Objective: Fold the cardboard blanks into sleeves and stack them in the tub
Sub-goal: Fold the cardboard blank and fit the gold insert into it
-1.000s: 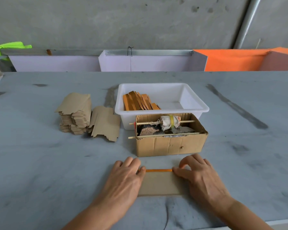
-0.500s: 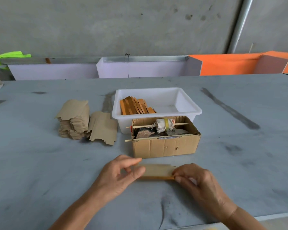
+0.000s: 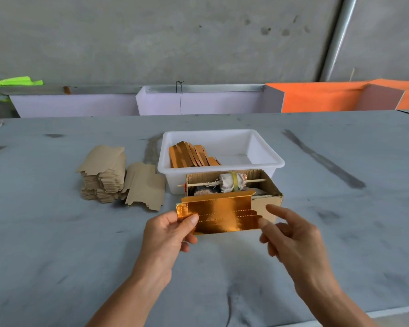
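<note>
Since half a second ago the blank (image 3: 219,214) has lifted off the tabletop (image 3: 57,244), gold face up before the tub (image 3: 265,159); left hand (image 3: 168,234) grip pinches its end for folding, right hand (image 3: 291,234) grip hovers wide.

Two hands are seen: left hand (image 3: 169,234), right hand (image 3: 291,239). One gold-foil cardboard blank (image 3: 219,214) is held up. One white plastic tub (image 3: 265,159) is counted, with a row of folded orange sleeves (image 3: 191,155) inside, roughly seven, exact number not countable. One open cardboard box (image 3: 273,192), crossed by two thin wooden sticks (image 3: 255,180). One tall stack of brown blanks (image 3: 103,178), count unreadable, plus a separate small pile (image 3: 145,186) beside it.
</note>
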Tool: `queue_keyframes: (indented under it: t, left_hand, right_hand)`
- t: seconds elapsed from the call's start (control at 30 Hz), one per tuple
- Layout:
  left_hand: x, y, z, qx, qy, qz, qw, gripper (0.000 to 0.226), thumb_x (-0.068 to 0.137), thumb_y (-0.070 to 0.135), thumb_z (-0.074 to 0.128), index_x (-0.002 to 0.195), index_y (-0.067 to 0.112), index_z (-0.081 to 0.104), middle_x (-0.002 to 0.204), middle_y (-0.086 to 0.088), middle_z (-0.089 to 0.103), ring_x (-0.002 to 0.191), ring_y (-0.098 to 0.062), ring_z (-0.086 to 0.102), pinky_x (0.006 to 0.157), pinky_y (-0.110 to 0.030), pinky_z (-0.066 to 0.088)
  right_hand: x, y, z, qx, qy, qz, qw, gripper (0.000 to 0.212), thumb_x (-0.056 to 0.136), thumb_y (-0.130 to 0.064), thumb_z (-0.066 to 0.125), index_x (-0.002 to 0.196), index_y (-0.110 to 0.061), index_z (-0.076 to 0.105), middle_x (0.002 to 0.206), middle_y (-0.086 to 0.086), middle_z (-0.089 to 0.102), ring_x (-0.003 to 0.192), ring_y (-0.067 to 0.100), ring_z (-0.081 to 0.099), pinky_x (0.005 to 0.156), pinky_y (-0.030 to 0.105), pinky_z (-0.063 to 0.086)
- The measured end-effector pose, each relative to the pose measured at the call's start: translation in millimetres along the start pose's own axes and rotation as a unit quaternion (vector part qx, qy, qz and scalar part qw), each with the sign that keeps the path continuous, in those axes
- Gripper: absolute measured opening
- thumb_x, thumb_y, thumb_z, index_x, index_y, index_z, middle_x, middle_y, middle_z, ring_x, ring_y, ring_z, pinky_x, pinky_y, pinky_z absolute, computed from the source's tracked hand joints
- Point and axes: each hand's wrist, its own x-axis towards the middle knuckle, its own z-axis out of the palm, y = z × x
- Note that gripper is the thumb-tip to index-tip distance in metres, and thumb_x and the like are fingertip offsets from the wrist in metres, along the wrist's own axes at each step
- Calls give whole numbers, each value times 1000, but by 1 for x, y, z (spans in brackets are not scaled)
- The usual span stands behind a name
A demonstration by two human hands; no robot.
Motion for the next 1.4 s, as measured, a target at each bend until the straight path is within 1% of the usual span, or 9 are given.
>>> queue_keyframes:
  t: [0.07, 0.13, 0.37, 0.63, 0.73, 0.83, 1.17, 1.27, 1.4]
  left_hand:
    - [-3, 1, 2, 12, -16, 10, 1000, 11, 82, 8, 68, 73, 14, 71, 56, -1, 64, 49, -9, 58, 43, -18, 44]
    - [-6, 4, 5, 10, -29, 13, 999, 10, 82, 7, 68, 74, 13, 71, 56, -2, 64, 51, -9, 58, 46, -18, 46]
    - [-8, 8, 4, -9, 33, -4, 999, 7, 77, 7, 74, 73, 13, 70, 48, 3, 55, 39, -8, 45, 38, -19, 40]
    - [-8, 13, 5, -69, -76, -174, 979, 11, 78, 18, 70, 73, 10, 64, 54, -5, 59, 39, -13, 51, 36, -19, 41]
    - [-7, 11, 6, -83, -72, -174, 979, 10, 78, 16, 69, 79, 7, 66, 61, -8, 66, 42, -12, 55, 38, -20, 44]
    - [-6, 10, 8, -107, -71, -173, 977, 7, 78, 11, 69, 82, 6, 69, 68, -11, 69, 46, -11, 58, 41, -19, 48]
    - [9, 11, 7, -104, -85, -143, 981, 6, 76, 7, 68, 76, 1, 66, 68, -12, 68, 54, -13, 62, 50, -22, 53]
    - [11, 12, 8, -116, -92, -152, 977, 8, 73, 9, 69, 75, 2, 67, 68, -11, 68, 56, -13, 63, 51, -22, 54]
    - [16, 13, 12, -147, -69, -154, 975, 2, 78, -2, 66, 76, -1, 65, 66, -11, 68, 56, -15, 65, 51, -22, 54]
  right_hand:
    - [1, -6, 4, 46, -39, 52, 997, 26, 89, -15, 63, 111, -26, 56, 57, 7, 65, 41, 9, 49, 41, 17, 37]
    - [3, -9, 3, 51, -56, 76, 994, 8, 91, -13, 60, 97, -13, 64, 59, 8, 66, 42, 11, 50, 40, 19, 37]
    - [7, -10, 5, 77, -76, 125, 986, 13, 91, -14, 60, 83, -6, 68, 72, 11, 72, 48, 11, 56, 48, 22, 41]
    - [6, -6, 6, 107, -97, 132, 981, 8, 88, -11, 63, 82, -7, 66, 76, 12, 73, 50, 12, 57, 54, 26, 41]
    - [8, -5, 6, 137, -105, 144, 974, 3, 84, -11, 66, 87, -9, 67, 79, 12, 73, 53, 13, 60, 54, 25, 43]
    - [9, -3, 6, 164, -112, 165, 966, 6, 81, -11, 68, 76, -13, 64, 80, 13, 73, 54, 13, 61, 51, 23, 45]
    - [20, 1, 6, 202, -147, 198, 948, 6, 80, -9, 66, 74, -7, 65, 79, 15, 72, 60, 14, 65, 50, 20, 50]
    - [21, 3, 6, 225, -147, 209, 940, 9, 70, -13, 69, 73, -5, 67, 77, 17, 70, 58, 15, 64, 49, 21, 51]
    - [23, 1, 11, 259, -127, 221, 931, 7, 70, -7, 68, 72, -3, 64, 71, 16, 68, 55, 14, 63, 48, 19, 51]
